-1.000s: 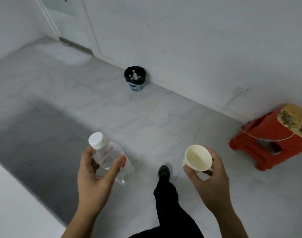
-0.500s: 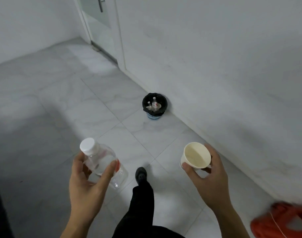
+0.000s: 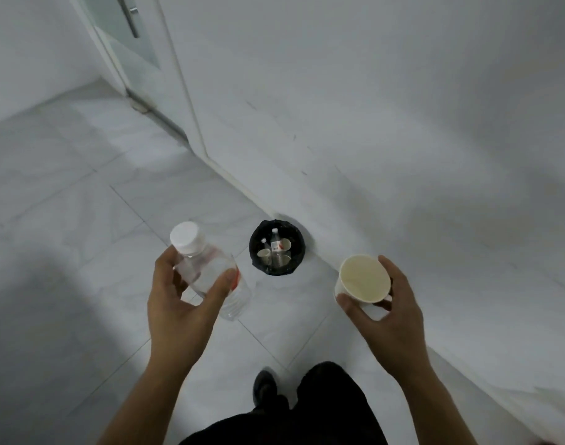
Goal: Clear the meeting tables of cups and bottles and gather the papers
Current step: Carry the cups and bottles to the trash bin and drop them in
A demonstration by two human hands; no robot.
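**Bottle and cup held out before the bin**

A dark shoe point(image 3: 265, 385) stands on the pale tiled floor point(image 3: 82, 236). Ahead of it, the left hand point(image 3: 181, 313) wraps fingers and thumb round a tilted, clear, white-capped bottle point(image 3: 207, 271). The right hand point(image 3: 390, 316) grips an empty paper cup point(image 3: 363, 279). Farther off, seen between the hands, a black-lined bin point(image 3: 253, 248) against the wall holds cups and small bottles. A door point(image 3: 127, 43) stands beyond.

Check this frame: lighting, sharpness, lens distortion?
Head view: dim, flat light, with a broad shadow across the floor at lower left; the door frame tilts with the wide lens; water bottle and paper cup look sharp, the trash bin's contents soft.
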